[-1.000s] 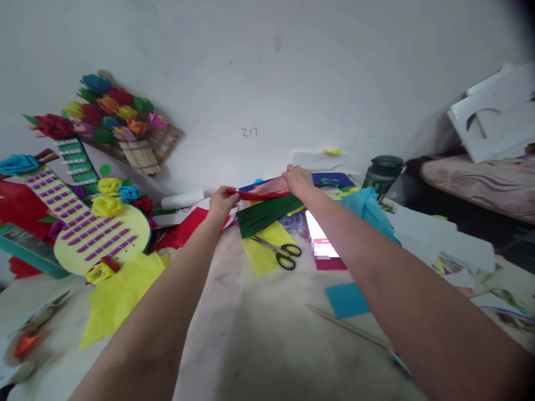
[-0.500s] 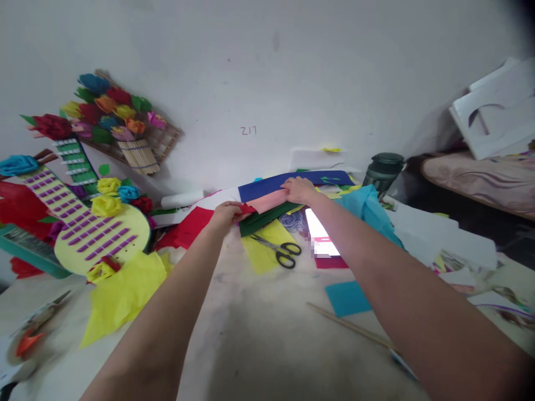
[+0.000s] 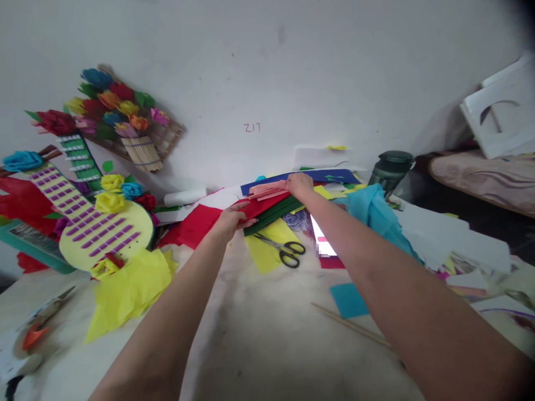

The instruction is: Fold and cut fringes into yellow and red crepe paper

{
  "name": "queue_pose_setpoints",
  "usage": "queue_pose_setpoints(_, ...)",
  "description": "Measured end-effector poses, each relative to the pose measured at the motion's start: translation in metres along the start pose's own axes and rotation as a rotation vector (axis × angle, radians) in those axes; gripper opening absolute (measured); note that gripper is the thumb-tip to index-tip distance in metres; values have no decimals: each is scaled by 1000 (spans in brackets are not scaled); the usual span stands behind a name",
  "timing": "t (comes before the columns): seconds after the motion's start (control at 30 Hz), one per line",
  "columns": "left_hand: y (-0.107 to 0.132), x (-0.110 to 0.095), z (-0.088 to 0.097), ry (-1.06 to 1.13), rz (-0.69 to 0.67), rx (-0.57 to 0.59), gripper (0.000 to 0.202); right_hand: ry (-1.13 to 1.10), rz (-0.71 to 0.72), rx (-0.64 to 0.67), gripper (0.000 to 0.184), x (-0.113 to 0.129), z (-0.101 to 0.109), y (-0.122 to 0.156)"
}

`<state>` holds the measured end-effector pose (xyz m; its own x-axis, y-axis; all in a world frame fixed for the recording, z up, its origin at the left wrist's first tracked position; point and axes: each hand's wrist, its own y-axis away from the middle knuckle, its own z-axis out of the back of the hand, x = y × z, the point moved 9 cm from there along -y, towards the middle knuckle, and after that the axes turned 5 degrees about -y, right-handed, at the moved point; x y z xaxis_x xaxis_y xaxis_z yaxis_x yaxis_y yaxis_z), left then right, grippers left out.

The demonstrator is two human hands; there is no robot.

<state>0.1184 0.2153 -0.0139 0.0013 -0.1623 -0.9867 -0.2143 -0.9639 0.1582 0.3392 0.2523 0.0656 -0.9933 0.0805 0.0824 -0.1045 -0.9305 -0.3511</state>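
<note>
A stack of coloured paper sheets lies against the wall: pink sheet [image 3: 265,189], red sheet [image 3: 254,207], dark green sheet [image 3: 271,213] and dark blue sheet [image 3: 292,178]. My right hand [image 3: 298,185] is closed on the end of the pink sheet and holds it slightly raised. My left hand [image 3: 231,218] rests flat on the red sheet with its fingers stretched out. Black-handled scissors [image 3: 282,250] lie on a yellow sheet [image 3: 265,250] just in front of the stack.
A lit phone [image 3: 321,239], a light blue square [image 3: 348,299] and a wooden stick [image 3: 351,326] lie to the right. Crumpled teal paper [image 3: 376,214] and a dark jar [image 3: 390,170] stand further right. Paper-flower crafts [image 3: 96,217] and yellow tissue [image 3: 129,289] fill the left.
The sheets held up between both hands came down onto the stack. My left hand let go and flattened on the red sheet, while my right hand kept the pink sheet.
</note>
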Motion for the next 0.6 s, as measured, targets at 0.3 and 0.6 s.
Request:
queue_pose_setpoints(0.3,5,-3,-2,35,-52,18,61,-7,224,58,35,21,-13,0)
queue_pose_setpoints(0.6,21,-11,-17,48,-20,161,62,85,150,-33,34,27,-13,-2)
